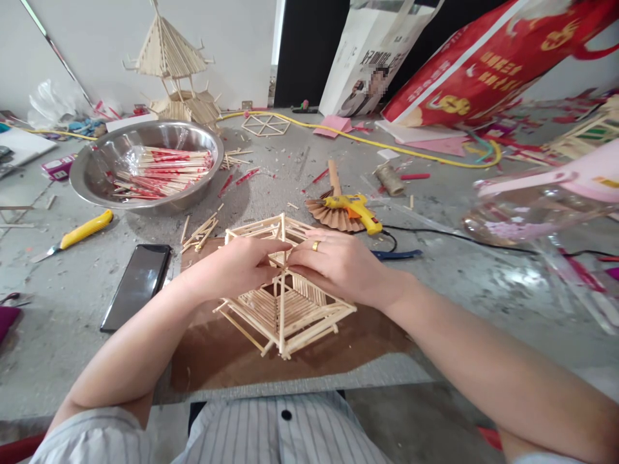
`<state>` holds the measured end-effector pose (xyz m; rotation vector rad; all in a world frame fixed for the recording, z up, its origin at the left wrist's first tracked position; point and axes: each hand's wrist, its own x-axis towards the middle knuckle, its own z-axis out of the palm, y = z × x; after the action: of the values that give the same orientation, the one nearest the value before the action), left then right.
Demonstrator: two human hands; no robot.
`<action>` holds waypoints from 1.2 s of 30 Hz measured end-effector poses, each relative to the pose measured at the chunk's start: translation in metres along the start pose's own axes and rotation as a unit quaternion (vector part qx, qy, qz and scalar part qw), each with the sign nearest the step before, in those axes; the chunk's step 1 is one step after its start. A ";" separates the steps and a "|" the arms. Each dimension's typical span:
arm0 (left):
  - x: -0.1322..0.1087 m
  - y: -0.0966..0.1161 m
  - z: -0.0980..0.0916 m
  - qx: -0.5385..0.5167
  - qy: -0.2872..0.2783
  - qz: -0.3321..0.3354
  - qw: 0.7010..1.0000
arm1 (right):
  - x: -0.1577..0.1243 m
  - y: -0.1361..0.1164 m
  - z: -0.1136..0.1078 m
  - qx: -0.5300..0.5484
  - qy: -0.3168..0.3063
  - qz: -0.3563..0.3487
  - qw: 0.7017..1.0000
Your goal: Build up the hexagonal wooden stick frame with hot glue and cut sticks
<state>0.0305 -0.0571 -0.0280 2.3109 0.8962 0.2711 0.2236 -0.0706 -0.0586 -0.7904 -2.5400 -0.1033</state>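
Note:
A six-sided openwork frame of thin wooden sticks (282, 309) sits in front of me on a brown board (213, 361). Sticks run from its corners to a hub in the middle. My left hand (239, 264) reaches over its left side, with thumb and fingers closed on the sticks at the hub. From the right, my right hand (338, 261), with a ring on one finger, pinches the sticks at the same spot. The fingertips of both hands nearly meet, and they partly hide the hub and the frame's far side.
Loose short sticks (206, 232) and a phone (137, 287) lie left, near a yellow utility knife (87, 230). A steel bowl (80, 174) holds wrapped sticks. Behind it stands a stick pagoda (167, 51). A yellow glue gun (355, 209) with a black cord lies beyond my right hand.

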 end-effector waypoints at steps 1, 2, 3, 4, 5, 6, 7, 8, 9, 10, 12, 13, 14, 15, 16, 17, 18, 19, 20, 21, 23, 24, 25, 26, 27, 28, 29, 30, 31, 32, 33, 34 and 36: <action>0.000 0.000 0.000 0.003 0.001 -0.001 1.000 | 0.000 0.000 0.000 0.004 -0.002 0.002 1.000; 0.000 0.000 0.000 0.006 0.002 -0.001 1.000 | 0.000 0.000 -0.001 0.008 -0.003 0.005 1.000; 0.000 0.000 0.000 0.010 0.003 -0.001 1.000 | 0.000 0.000 -0.001 0.011 -0.003 0.006 1.000; -0.001 0.000 0.000 0.014 0.003 0.000 1.000 | -0.001 0.000 -0.001 0.014 -0.002 0.007 1.000; -0.001 0.000 0.000 0.017 0.004 0.003 1.000 | -0.001 0.000 -0.001 0.016 0.000 0.008 1.000; -0.001 0.000 0.000 0.018 0.004 0.007 1.000 | -0.001 0.000 -0.001 0.017 0.002 0.009 1.000; -0.001 -0.001 0.000 0.018 0.004 0.013 1.000 | -0.001 0.000 -0.001 0.018 0.003 0.010 1.000; -0.001 -0.001 0.000 0.017 0.005 0.018 1.000 | -0.001 0.000 -0.001 0.019 0.002 0.013 1.000; -0.001 -0.001 0.000 0.015 0.006 0.023 1.000 | -0.002 0.000 -0.002 0.020 0.001 0.016 1.000; -0.001 -0.001 0.000 0.013 0.007 0.025 1.000 | -0.002 0.000 -0.002 0.020 -0.001 0.020 1.000; 0.000 0.000 0.000 0.012 0.006 0.025 1.000 | -0.003 0.000 -0.002 0.018 -0.003 0.026 0.999; 0.000 0.000 0.000 0.013 0.005 0.022 1.000 | -0.003 0.000 -0.002 0.018 -0.002 0.029 0.999; 0.000 0.000 0.000 0.014 0.002 0.020 1.000 | -0.003 0.000 -0.002 0.018 -0.002 0.031 0.999; 0.000 0.001 0.000 0.015 0.000 0.018 1.000 | -0.003 0.000 -0.002 0.019 -0.002 0.033 0.999; 0.000 0.001 0.000 0.015 0.000 0.017 1.000 | -0.003 -0.001 -0.001 0.020 -0.003 0.035 0.999; 0.000 0.002 0.000 0.014 0.002 0.016 1.000 | -0.003 -0.001 -0.001 0.021 -0.004 0.038 0.999; 0.000 0.002 0.000 0.013 0.004 0.015 1.000 | -0.002 -0.001 -0.001 0.022 -0.005 0.040 0.999; 0.000 0.002 0.000 0.012 0.005 0.014 1.000 | -0.002 -0.001 0.000 0.022 -0.006 0.042 0.999; 0.000 0.002 0.000 0.012 0.006 0.011 1.000 | -0.002 -0.001 0.000 0.021 -0.006 0.043 0.999; 0.000 0.003 0.000 0.012 0.005 0.008 1.000 | -0.002 -0.001 0.001 0.022 -0.006 0.044 0.999; 0.001 0.003 0.001 0.015 0.003 0.001 1.000 | -0.002 -0.001 0.002 0.022 -0.004 0.043 0.999; 0.001 0.003 0.001 0.016 0.002 -0.002 1.000 | -0.002 -0.001 0.002 0.023 -0.002 0.041 0.999; 0.001 0.003 0.001 0.017 0.002 -0.004 1.000 | -0.002 -0.001 0.002 0.022 0.000 0.039 0.999; 0.001 0.003 0.001 0.018 0.002 -0.007 1.000 | -0.002 -0.001 0.003 0.021 0.002 0.037 0.999; 0.001 0.003 0.001 0.017 0.002 -0.008 1.000 | -0.002 -0.001 0.003 0.020 0.004 0.035 0.999; 0.000 0.002 0.001 0.016 0.002 -0.008 1.000 | -0.002 0.000 0.003 0.020 0.005 0.033 0.999; 0.000 0.002 0.001 0.015 0.002 -0.007 1.000 | -0.002 0.000 0.003 0.019 0.006 0.031 0.999; 0.000 0.002 0.001 0.014 0.002 -0.005 1.000 | -0.002 0.000 0.003 0.018 0.008 0.028 0.999; 0.000 0.002 0.001 0.012 0.002 -0.003 1.000 | -0.002 0.000 0.002 0.017 0.010 0.025 1.000; 0.000 0.001 0.001 0.011 0.002 -0.001 1.000 | -0.002 0.000 0.002 0.016 0.011 0.022 1.000; 0.000 0.001 0.001 0.010 0.001 0.000 1.000 | -0.002 0.000 0.002 0.014 0.012 0.020 1.000; 0.000 0.001 0.001 0.009 0.001 0.002 1.000 | -0.002 0.000 0.002 0.012 0.014 0.018 1.000; 0.000 0.001 0.001 0.010 -0.001 0.002 1.000 | -0.002 0.000 0.001 0.011 0.016 0.014 1.000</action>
<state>0.0312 -0.0582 -0.0279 2.3312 0.8962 0.2634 0.2245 -0.0715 -0.0609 -0.8079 -2.4950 -0.0784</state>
